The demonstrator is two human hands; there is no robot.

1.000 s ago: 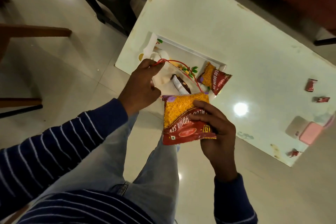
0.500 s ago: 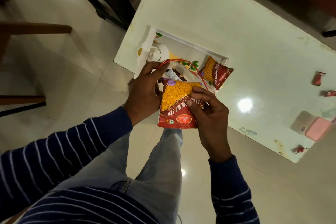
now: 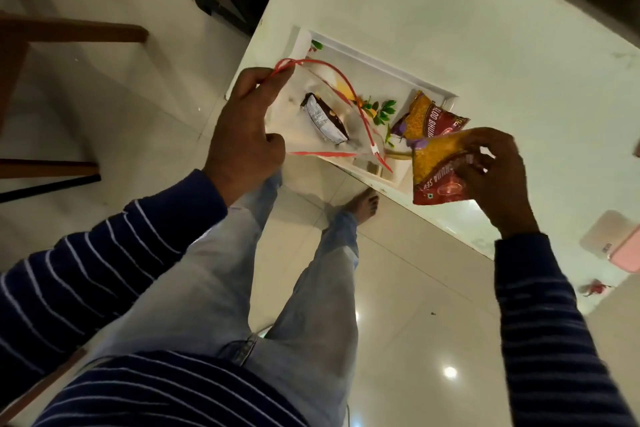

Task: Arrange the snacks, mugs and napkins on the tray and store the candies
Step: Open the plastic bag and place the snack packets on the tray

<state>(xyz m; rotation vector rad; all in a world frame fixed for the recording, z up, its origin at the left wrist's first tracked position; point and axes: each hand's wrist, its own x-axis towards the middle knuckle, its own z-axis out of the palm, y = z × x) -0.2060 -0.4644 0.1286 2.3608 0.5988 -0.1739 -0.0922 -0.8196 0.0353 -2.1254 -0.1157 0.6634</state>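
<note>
My left hand (image 3: pixel 244 130) grips a clear zip bag (image 3: pixel 325 114) with a red seal, held open above the white tray (image 3: pixel 377 61). A dark wrapped snack (image 3: pixel 323 118) lies inside the bag. My right hand (image 3: pixel 495 173) holds a yellow and red snack packet (image 3: pixel 438 170) over the tray's near right corner. A second packet of the same kind (image 3: pixel 429 116) lies on the tray's right end. The bag hides the tray's left part.
The tray sits at the near left corner of a pale table (image 3: pixel 450 10). A pink and white box (image 3: pixel 616 246) and a red candy (image 3: pixel 594 288) lie near the table's right edge. Wooden chair parts (image 3: pixel 72 33) stand on the floor at left.
My right hand has pulled the snack packet away from the bag, rightward over the tray's corner. My left hand has lifted the zip bag higher and its mouth now gapes open.
</note>
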